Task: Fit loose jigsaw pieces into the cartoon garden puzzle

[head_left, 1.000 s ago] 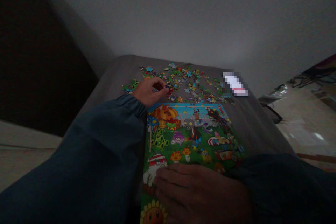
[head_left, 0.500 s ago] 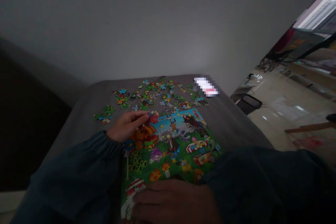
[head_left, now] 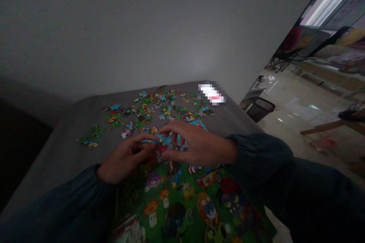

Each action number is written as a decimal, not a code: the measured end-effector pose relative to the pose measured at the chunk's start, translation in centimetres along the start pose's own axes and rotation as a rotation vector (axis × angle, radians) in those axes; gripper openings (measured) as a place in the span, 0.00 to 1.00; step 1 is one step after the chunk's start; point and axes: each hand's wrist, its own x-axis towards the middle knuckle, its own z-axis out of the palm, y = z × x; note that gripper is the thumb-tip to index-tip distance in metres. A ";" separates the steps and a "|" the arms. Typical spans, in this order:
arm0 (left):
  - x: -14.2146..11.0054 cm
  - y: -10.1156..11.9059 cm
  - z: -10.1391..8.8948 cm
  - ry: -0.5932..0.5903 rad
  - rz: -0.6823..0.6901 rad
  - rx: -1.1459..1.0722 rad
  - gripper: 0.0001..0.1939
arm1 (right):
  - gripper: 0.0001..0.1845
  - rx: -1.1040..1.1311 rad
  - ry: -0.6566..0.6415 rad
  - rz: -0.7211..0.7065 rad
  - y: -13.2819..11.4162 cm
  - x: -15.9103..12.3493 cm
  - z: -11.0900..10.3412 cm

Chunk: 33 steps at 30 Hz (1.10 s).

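A cartoon jigsaw puzzle [head_left: 159,186], mostly green with printed characters, lies in front of me, its near edge out of the frame. My left hand [head_left: 125,157] is at the puzzle's upper left, thumb and fingers pinched on a small jigsaw piece [head_left: 162,148] with red and blue on it. Facing it from the right, my right hand [head_left: 196,146] arches over the puzzle's top part. Its thumb and curved fingers are apart, close beside the piece; whether the thumb touches it I cannot tell. Both hands hide much of the upper puzzle.
Loose jigsaw pieces [head_left: 154,108] are spread over the grey cloth-covered table [head_left: 65,133] beyond the puzzle, with a small cluster [head_left: 92,136] at left. A bright phone-like screen [head_left: 212,94], pixelated, lies at the back right. Behind rises a wall [head_left: 128,38]; a dark bin [head_left: 261,109] stands right.
My right hand has risen from the puzzle's lower part to its top, beside my left hand. The left hand still pinches the piece. The view has shifted, so the table sits further left.
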 end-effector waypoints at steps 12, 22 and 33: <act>-0.2 -1.3 -5.3 0.108 0.241 0.797 0.25 | 0.09 0.582 0.048 0.409 6.1 0.3 1.9; -0.7 -3.5 -4.7 -0.006 0.170 1.076 0.39 | 0.06 0.628 -0.014 0.492 6.1 0.2 1.4; 0.0 -5.5 -3.3 0.095 0.320 1.199 0.43 | 0.06 0.464 0.084 0.257 7.1 -0.8 -3.7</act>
